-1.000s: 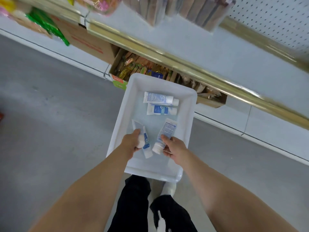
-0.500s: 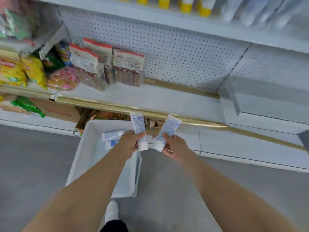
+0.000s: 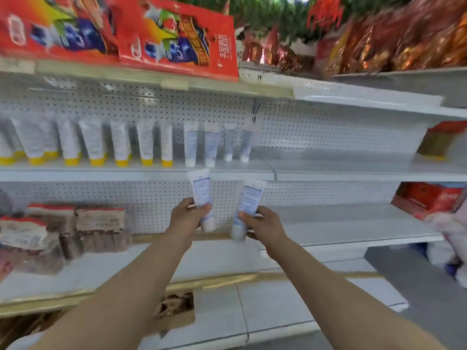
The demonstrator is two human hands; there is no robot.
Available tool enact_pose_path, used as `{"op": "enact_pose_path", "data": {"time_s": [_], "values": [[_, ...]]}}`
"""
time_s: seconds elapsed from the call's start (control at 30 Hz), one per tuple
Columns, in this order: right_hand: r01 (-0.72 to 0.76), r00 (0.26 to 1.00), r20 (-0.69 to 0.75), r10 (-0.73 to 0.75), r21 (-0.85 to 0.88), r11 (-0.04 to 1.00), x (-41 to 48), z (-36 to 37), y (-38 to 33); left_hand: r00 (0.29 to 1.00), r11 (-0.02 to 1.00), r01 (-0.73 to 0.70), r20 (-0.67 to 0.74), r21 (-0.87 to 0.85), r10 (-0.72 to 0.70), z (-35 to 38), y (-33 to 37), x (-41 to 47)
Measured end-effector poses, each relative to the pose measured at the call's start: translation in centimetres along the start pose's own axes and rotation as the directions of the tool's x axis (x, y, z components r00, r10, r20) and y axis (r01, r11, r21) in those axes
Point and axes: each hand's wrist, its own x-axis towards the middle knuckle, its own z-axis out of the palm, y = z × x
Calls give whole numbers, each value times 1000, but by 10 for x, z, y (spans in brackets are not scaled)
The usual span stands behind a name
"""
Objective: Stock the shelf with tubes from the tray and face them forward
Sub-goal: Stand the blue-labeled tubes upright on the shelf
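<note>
Centre frame, my left hand [image 3: 188, 218] is curled round the left tube [image 3: 201, 190] and my right hand [image 3: 262, 226] round the right tube [image 3: 249, 198], both cap-down, what looks like fine print toward me. I'd turn each front-out, then stand them on the shelf [image 3: 328, 170] above, just right of the white-capped row [image 3: 214, 145].

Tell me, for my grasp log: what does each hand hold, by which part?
Left hand grips a white tube low, just above its cap; right hand grips a second tube likewise.
</note>
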Motion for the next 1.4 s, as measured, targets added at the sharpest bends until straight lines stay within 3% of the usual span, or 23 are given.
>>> {"op": "enact_pose_path", "data": {"time_s": [0.17, 0.33, 0.87, 1.17, 1.4], "values": [[133, 978, -141, -153, -138, 981, 47, -34, -30, 993, 991, -119, -7, 64, 120, 47, 37, 27], [196, 951, -208, -227, -158, 968, 95, -50, -46, 984, 975, -174, -24, 139, 179, 77, 46, 80], [242, 926, -224, -305, -267, 933, 284, -41, -61, 924, 895, -262, -174, 362, 341, 168, 52, 237], [251, 936, -184, -301, -252, 935, 318, -29, -36, 879, 826, -335, -164, 454, 447, 164, 27, 264], [232, 946, -154, -286, -295, 927, 322, -31, -28, 888, 820, -324, -148, 471, 436, 159, 11, 277]]}}
